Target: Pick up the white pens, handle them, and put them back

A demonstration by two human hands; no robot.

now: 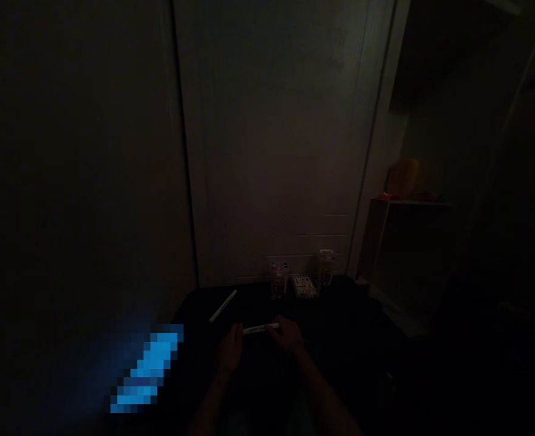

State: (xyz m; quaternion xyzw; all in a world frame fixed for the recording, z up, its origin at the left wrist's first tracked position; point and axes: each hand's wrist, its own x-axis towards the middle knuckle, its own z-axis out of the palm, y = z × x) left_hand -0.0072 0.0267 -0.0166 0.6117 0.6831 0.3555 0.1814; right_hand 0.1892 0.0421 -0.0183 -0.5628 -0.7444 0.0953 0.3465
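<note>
White stick (261, 329) in right hand (290, 335), left hand (230, 351) at its end

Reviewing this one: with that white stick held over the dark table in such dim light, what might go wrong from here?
1. The right hand grips one end of the white stick, with the left hand at the other end. In this darkness, it might slip onto the table.
2. A second stick lies loose near the table's left edge, and the left hand could knock it off.
3. The small containers behind could tip if a hand reaches forward.
</note>
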